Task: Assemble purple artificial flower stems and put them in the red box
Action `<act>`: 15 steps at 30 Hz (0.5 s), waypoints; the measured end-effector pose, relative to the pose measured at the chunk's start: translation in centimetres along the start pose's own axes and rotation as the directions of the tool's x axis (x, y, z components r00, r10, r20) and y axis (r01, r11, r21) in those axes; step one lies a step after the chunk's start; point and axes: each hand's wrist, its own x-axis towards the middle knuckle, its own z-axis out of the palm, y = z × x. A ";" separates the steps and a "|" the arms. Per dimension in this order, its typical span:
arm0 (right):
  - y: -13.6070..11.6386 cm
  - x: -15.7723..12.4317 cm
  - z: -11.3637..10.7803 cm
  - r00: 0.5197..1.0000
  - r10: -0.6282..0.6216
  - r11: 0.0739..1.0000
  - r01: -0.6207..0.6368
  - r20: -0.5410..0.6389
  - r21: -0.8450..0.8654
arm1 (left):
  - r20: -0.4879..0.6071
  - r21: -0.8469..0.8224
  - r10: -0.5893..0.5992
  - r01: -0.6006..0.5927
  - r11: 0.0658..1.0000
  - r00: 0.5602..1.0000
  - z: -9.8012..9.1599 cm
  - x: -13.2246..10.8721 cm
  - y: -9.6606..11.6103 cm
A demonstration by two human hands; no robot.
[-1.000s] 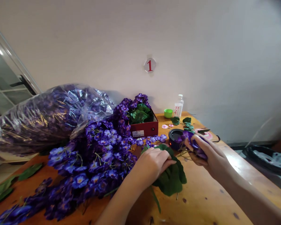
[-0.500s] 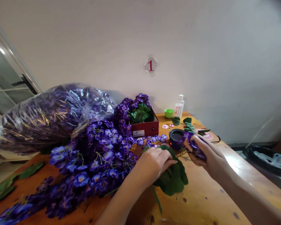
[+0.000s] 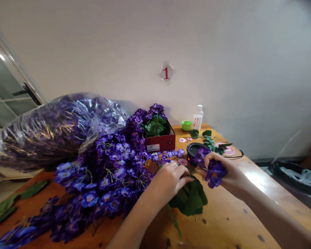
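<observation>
My left hand (image 3: 172,178) is closed on the stem of a bunch of green leaves (image 3: 193,199), low over the table. In my right hand (image 3: 224,169) is a sprig of purple flowers (image 3: 215,174), pinched by its thin stems, which point toward the left hand. Just behind the sprig sits a round black pot (image 3: 194,148) with a small red light, partly covered by the petals. A large pile of purple artificial flowers (image 3: 114,180) lies left of my left hand.
A red box (image 3: 159,142) holds more flowers and leaves. Behind are a green cup (image 3: 186,125) and a clear bottle (image 3: 197,117). A stuffed plastic bag (image 3: 57,128) lies at left. Loose leaves (image 3: 208,136) lie beyond the pot. A black bin (image 3: 298,178) stands right of the table.
My right hand has moved slightly left and turned, bringing the purple sprig's stems closer to my left hand. My left hand stays almost in place on the leaf stem.
</observation>
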 end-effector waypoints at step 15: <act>1.5 -1.6 0.0 0.946 -0.321 0.802 0.292 0.035 -0.522 | 0.125 0.307 -0.061 0.020 0.952 0.990 1.1 0.3 1.5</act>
